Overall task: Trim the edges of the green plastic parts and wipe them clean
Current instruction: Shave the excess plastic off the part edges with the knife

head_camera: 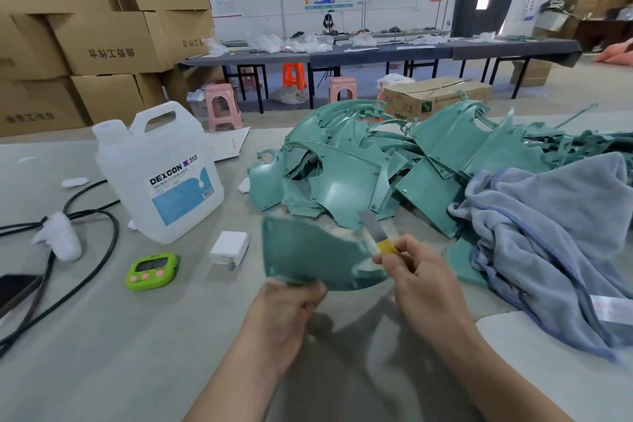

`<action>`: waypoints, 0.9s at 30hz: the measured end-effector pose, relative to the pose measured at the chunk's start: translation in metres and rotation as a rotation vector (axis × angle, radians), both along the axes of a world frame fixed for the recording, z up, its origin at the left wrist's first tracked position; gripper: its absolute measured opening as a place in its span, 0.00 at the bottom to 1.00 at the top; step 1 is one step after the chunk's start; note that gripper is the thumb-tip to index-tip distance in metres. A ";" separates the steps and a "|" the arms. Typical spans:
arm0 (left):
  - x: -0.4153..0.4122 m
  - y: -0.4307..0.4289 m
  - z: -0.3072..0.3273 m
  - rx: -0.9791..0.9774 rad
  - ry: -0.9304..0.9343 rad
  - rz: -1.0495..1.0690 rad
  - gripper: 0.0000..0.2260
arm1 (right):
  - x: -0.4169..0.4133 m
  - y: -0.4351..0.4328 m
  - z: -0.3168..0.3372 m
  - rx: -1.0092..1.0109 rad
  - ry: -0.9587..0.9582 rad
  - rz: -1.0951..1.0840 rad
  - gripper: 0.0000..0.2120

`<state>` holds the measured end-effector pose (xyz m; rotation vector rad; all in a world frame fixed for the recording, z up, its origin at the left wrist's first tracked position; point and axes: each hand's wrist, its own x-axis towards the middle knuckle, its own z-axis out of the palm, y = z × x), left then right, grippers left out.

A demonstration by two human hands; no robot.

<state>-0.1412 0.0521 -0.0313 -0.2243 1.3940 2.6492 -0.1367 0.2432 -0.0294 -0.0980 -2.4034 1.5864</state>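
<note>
While the left hand (287,312) grips the lower edge of one green plastic part (308,255), fingers curled round it, the part is held up off the grey table (137,336), blurred. Right hand (416,276) curled round a knife (378,233) with a yellow handle; bare blade points up and left, at the part's upper right edge. Whether blade touches plastic, cannot tell.

Behind the hands: heap of green parts (376,161), tumbled over one another. Blue-grey towel (555,236) bunched at right, lying over the heap's edge.

Left side of table: white jug (161,175) labelled DEXCON, upright. Near it a white charger (229,247), a green timer (152,271), black cables (85,202). Stacked cardboard boxes (102,38) beyond. Long dark tables (376,51) and pink stools (222,106) farther back.
</note>
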 end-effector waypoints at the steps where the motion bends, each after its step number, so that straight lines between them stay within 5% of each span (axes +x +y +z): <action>1: 0.002 0.002 -0.002 -0.051 0.010 -0.009 0.16 | 0.000 -0.002 -0.001 -0.024 -0.036 0.015 0.08; 3: 0.003 0.005 -0.007 -0.115 0.026 0.023 0.19 | 0.001 -0.005 -0.002 -0.053 -0.108 0.032 0.10; 6: 0.005 0.007 -0.004 -0.205 0.061 0.058 0.10 | 0.000 -0.004 0.000 0.095 -0.097 -0.057 0.10; 9: 0.001 0.003 0.002 -0.203 0.155 0.111 0.17 | 0.001 0.000 0.003 0.187 -0.060 -0.154 0.10; 12: 0.001 -0.013 0.003 -0.838 0.537 0.240 0.36 | -0.004 0.008 0.005 0.272 -0.096 -0.169 0.10; 14: -0.001 -0.019 -0.003 -1.116 0.708 0.264 0.29 | -0.009 0.015 0.004 0.235 -0.122 -0.134 0.10; 18: 0.004 -0.012 -0.002 -1.015 0.544 0.203 0.08 | -0.010 0.024 0.004 0.008 -0.012 -0.155 0.09; 22: 0.002 -0.013 -0.004 -0.972 0.521 0.161 0.20 | -0.005 0.017 0.011 -0.053 0.159 -0.138 0.11; 27: -0.001 -0.011 -0.008 -0.987 0.495 0.158 0.21 | 0.015 -0.015 0.027 -0.066 0.264 0.065 0.07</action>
